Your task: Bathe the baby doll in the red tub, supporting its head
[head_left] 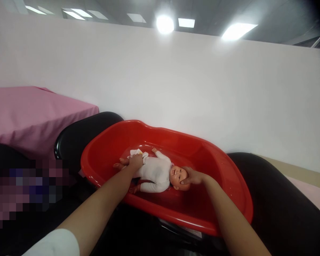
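Note:
A baby doll (157, 173) in a white bodysuit lies on its back inside a red plastic tub (224, 185), head toward the right. My left hand (135, 160) rests on the doll's hips and legs, next to a small white cloth (136, 153). My right hand (193, 176) cups the back and side of the doll's head. Both arms reach in over the tub's near rim.
The tub sits across black rounded seats or cushions (277, 206). A surface covered in pink cloth (34, 113) stands at the left. A white wall (176, 89) rises close behind the tub. A blurred patch lies at the lower left.

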A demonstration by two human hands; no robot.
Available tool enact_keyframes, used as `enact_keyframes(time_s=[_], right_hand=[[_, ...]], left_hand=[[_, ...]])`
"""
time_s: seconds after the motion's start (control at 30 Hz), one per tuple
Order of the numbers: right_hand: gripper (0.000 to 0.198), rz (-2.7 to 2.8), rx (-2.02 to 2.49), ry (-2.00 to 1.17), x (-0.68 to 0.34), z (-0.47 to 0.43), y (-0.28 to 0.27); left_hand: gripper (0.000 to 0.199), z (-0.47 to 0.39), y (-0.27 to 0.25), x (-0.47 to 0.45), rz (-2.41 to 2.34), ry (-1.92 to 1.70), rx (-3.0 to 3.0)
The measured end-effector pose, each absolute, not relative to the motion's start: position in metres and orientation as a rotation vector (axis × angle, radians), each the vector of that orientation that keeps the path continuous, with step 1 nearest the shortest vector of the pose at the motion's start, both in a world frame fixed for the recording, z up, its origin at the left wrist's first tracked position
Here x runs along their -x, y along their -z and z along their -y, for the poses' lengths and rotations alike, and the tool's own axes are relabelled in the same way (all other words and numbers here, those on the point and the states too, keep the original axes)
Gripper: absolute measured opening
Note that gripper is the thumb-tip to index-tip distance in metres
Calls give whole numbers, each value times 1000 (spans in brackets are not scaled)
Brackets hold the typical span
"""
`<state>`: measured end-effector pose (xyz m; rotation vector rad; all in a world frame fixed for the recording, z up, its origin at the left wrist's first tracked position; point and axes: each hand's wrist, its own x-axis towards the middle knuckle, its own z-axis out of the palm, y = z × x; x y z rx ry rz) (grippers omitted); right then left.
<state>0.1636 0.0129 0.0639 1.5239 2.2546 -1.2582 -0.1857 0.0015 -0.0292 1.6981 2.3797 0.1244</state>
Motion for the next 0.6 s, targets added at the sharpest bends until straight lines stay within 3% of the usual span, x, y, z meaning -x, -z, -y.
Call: enact_keyframes(time_s=[0.6], right_hand=[[104,-2241,-1532,1253,-164,-13,-64]], left_hand=[[40,-1,24,186,-2355,-114,-1676]])
